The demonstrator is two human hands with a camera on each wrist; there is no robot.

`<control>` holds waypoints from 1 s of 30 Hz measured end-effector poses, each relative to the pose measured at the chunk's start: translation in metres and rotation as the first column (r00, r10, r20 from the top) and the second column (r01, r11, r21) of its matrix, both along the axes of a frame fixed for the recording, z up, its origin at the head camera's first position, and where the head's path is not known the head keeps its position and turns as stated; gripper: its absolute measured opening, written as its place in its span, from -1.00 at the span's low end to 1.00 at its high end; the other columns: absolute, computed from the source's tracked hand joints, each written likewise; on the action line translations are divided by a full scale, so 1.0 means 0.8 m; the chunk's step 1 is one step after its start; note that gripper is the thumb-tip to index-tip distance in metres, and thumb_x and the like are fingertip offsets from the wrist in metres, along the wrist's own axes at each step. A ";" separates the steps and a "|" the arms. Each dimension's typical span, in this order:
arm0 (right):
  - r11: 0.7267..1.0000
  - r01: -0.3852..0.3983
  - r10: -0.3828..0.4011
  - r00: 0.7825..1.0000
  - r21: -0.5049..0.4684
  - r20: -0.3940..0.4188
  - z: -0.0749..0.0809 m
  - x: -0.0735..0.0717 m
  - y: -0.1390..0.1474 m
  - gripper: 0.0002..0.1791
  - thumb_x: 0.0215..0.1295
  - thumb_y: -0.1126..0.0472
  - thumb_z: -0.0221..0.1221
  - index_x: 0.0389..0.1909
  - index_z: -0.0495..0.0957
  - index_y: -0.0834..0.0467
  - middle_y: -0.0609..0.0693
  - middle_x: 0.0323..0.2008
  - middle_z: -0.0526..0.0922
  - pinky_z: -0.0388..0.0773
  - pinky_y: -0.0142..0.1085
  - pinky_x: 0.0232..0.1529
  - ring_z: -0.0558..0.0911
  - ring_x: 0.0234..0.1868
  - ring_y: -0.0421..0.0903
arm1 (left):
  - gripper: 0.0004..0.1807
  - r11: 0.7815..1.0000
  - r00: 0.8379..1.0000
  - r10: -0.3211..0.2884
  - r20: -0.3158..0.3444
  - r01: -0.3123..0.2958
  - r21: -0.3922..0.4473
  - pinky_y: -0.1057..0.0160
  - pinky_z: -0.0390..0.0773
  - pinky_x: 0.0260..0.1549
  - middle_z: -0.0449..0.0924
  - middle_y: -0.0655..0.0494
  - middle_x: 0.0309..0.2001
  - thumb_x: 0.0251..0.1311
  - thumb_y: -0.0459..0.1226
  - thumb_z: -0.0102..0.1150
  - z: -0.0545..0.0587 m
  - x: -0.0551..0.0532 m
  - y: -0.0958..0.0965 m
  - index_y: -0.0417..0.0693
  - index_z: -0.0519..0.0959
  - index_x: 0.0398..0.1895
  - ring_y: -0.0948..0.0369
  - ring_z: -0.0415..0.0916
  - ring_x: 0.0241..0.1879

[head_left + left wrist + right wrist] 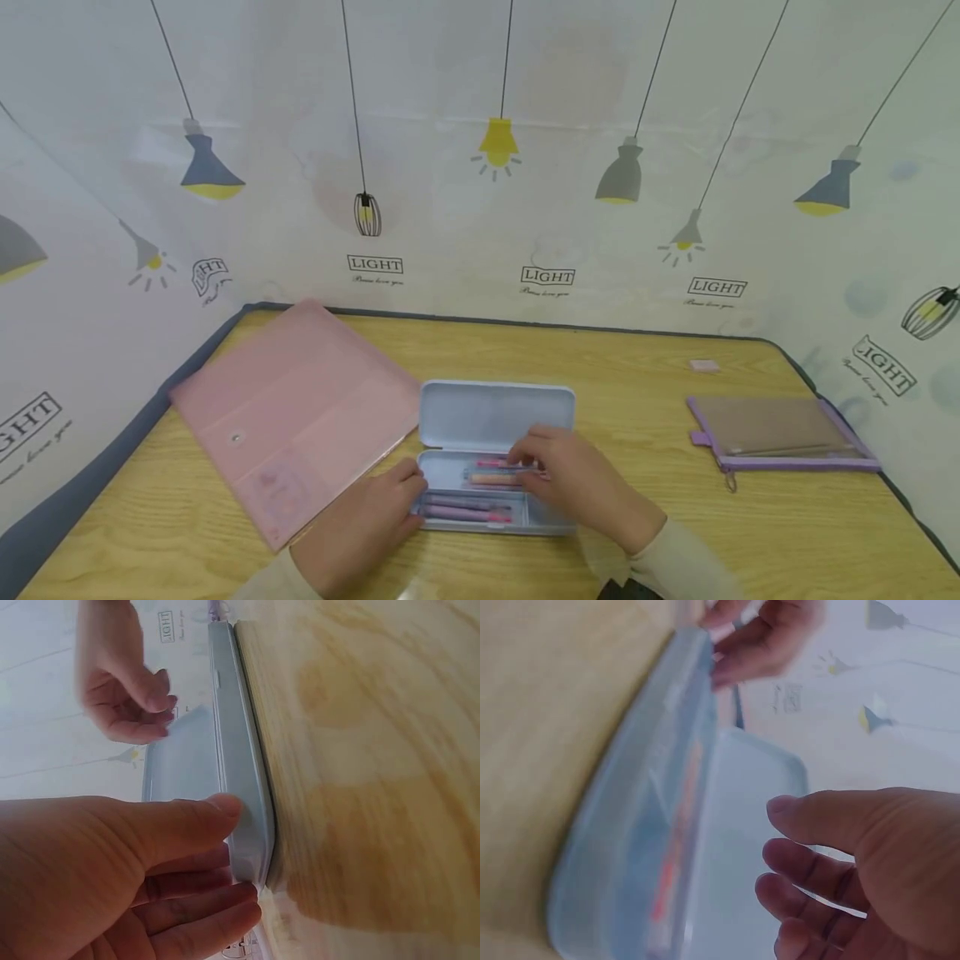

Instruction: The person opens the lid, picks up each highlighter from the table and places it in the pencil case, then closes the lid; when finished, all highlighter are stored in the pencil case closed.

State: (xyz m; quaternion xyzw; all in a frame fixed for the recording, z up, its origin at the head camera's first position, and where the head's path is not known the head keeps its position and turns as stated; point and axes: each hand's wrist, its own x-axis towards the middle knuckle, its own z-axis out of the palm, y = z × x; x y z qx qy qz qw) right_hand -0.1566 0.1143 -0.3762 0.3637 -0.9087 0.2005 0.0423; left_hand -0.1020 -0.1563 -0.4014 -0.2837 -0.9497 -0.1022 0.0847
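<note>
A light blue pencil case (457,417) stands on the table with its lid raised at the back. My left hand (363,517) holds its left end, the thumb (214,814) against the front wall and the other fingers around the end. Over the right part of the case is my right hand (577,479), fingers loosely bent; the right wrist view shows nothing between thumb and fingers. Beneath it lie a pink pen (491,462) and a peach-coloured pen (491,479) in the back section. Purple and pink pens (461,513) fill the front compartment.
A pink snap folder (300,392) lies to the left, its edge close to the case. On the right is a see-through pouch (780,421) with purple trim and thin sticks inside. Behind it sits a small pink eraser-like block (704,366). Printed curtains (450,317) border the table (630,375).
</note>
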 end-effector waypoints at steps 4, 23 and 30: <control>0.996 0.084 -0.084 0.996 -0.013 -0.031 0.020 -0.015 0.016 -0.85 0.18 0.26 0.36 -0.22 0.66 0.09 -0.12 -0.29 0.63 0.56 -0.36 -0.27 0.59 -0.30 -0.22 | -0.72 1.000 1.000 0.002 -0.005 -0.002 -0.002 0.35 0.50 -0.45 0.50 0.16 -0.18 0.08 -0.21 0.41 0.001 0.000 0.000 -0.14 0.59 -0.22 0.33 0.46 -0.42; 0.968 0.233 -0.231 0.972 -0.091 0.033 0.023 -0.089 0.052 -0.90 0.26 0.30 0.27 -0.21 0.65 0.14 0.00 -0.23 0.67 0.59 -0.21 -0.22 0.63 -0.28 -0.11 | -0.71 1.000 1.000 0.001 0.005 -0.001 -0.006 0.33 0.50 -0.47 0.46 0.19 -0.20 0.05 -0.21 0.42 -0.001 0.000 0.000 -0.11 0.56 -0.23 0.32 0.45 -0.46; 0.969 0.230 -0.224 0.972 -0.094 0.067 0.019 -0.091 0.052 -0.94 0.30 0.28 0.25 -0.24 0.66 0.10 -0.05 -0.28 0.70 0.56 -0.26 -0.26 0.60 -0.32 -0.19 | -0.71 1.000 1.000 0.011 0.001 -0.011 -0.011 0.31 0.51 -0.47 0.46 0.18 -0.21 0.06 -0.20 0.42 0.000 0.000 0.000 -0.11 0.56 -0.23 0.30 0.46 -0.46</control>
